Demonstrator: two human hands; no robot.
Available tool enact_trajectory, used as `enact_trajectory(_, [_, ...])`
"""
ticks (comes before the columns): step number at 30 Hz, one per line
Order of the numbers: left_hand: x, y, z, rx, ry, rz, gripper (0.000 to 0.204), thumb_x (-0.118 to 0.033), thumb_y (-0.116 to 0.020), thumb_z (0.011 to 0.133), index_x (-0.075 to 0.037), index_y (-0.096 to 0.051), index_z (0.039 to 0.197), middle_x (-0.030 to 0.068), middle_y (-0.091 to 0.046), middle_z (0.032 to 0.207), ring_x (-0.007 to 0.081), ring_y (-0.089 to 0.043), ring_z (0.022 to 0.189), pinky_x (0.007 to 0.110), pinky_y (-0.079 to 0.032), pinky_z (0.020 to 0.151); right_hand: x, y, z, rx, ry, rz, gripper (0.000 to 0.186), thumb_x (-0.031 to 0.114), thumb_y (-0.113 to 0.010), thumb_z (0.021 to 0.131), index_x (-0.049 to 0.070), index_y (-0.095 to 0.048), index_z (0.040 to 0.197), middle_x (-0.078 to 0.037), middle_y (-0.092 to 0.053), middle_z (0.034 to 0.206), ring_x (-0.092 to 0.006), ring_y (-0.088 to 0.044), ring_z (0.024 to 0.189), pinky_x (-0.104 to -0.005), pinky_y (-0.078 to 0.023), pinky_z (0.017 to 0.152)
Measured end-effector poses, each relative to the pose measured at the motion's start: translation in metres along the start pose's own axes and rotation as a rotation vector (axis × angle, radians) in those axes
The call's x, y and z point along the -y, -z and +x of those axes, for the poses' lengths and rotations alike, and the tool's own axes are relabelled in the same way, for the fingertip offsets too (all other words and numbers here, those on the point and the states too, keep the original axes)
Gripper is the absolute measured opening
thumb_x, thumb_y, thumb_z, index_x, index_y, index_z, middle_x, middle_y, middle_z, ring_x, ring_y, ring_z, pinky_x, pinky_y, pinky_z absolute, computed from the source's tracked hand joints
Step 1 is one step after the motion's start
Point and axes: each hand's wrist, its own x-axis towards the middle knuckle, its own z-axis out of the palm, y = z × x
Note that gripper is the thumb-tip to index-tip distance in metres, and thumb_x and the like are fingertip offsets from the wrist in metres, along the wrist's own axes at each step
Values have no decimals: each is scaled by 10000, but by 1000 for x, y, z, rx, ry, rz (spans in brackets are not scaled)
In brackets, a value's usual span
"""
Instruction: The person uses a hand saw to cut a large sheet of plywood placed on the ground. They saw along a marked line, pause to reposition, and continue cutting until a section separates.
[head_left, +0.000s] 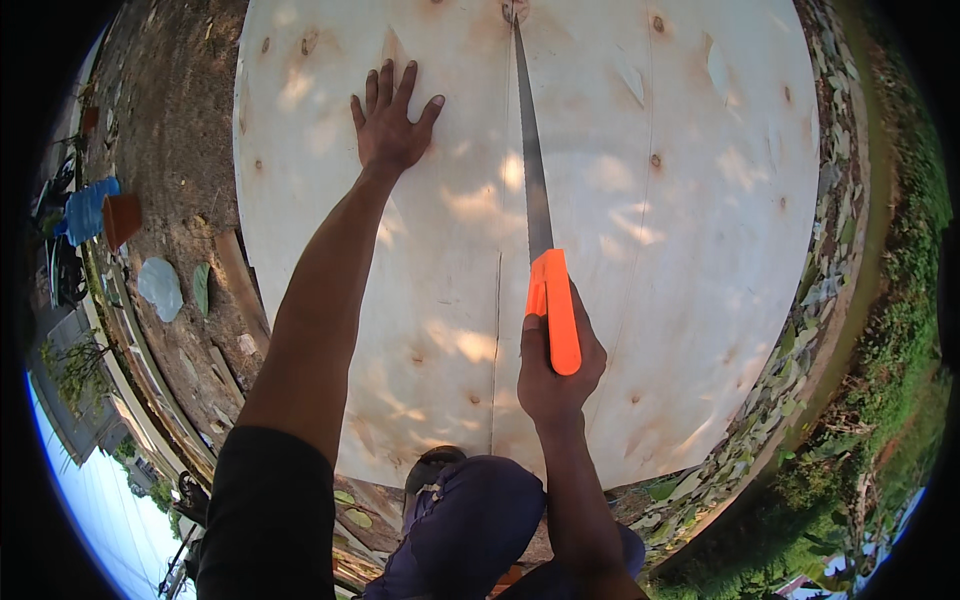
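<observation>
While your left hand lies spread and empty, likely steadying the wooden sheet | your right hand grasps the handsaw by its orange handle, likely for control | it points away over the sheet's middle.

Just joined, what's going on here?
A person's right hand grips an orange-handled hand saw with a long, tapering grey metal blade, pointed away over a large pale plywood sheet. Their left hand is spread flat on the sheet, left of the blade. A thin, dark slit-like line stops left of the saw.
</observation>
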Motion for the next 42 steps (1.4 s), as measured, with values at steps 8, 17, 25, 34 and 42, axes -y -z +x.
enact_trajectory(8, [-2,1,2,20,-9,6,758,-660,-447,1038,-303,-259,1679,74,-166,1765,298,-108,1634,565,-46,1317,24,-30,3,-44,10,-49,524,5,-684,931,-98,-561,1430,-257,-728,1224,-275,-776,973,-324,-606,848])
enact_trajectory(17, [-2,9,0,93,5,10,751,-632,-457,1044,-305,-239,1684,79,-151,1767,312,-79,1637,587,-33,1310,39,-49,67,-146,-112,91,514,-70,-619,929,-36,-606,1442,-26,-657,761,-53,-542,631,-234,-506,632])
enact_trajectory(25, [-1,12,-5,147,-5,11,787,-651,-469,1029,-294,-227,1688,89,-123,1770,334,-63,1637,597,-34,1304,22,-49,5,-155,57,-99,533,-84,-605,909,-52,-597,1441,-53,-733,882,-72,-607,661,-241,-539,672])
enact_trajectory(34, [-1,7,3,62,-35,-13,792,-661,-469,1025,-285,-241,1683,95,-150,1758,335,-87,1630,614,-61,1295,33,-69,102,-126,-127,106,552,-88,-594,889,-19,-617,1436,-4,-609,741,-72,-539,610,-246,-495,605])
enact_trajectory(42, [-8,7,5,56,-42,-8,805,-663,-481,1018,-284,-236,1685,90,-145,1762,332,-79,1632,598,-57,1302,27,-79,124,-140,-81,112,576,-118,-579,875,-4,-625,1438,-6,-616,731,-88,-563,616,-250,-519,624])
